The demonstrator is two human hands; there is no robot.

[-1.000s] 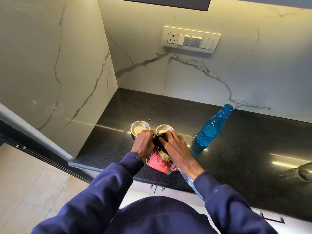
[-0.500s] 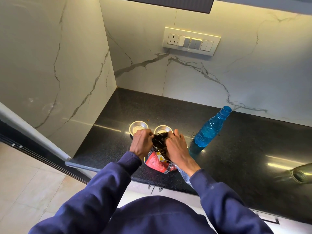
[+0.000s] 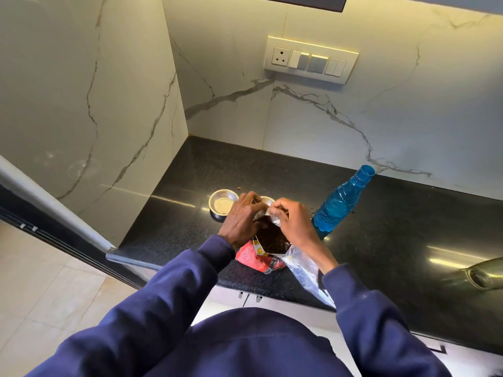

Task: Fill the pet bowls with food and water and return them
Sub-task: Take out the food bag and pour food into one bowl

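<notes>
Gaping food bag (image 3: 254, 258): red, foil-lined, dark kibble (image 3: 272, 238) inside.
Fingers: left hand (image 3: 241, 221), right hand (image 3: 295, 223) pinch its mouth edges.

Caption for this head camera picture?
Left hand and right hand hold open a food bag beside a steel bowl and a blue bottle.

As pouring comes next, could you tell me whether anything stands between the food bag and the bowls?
Only the person's hands: left hand and right hand grip the food bag at its mouth, just before the left bowl and half-hidden right bowl. The blue bottle stands aside, rightward.
</notes>
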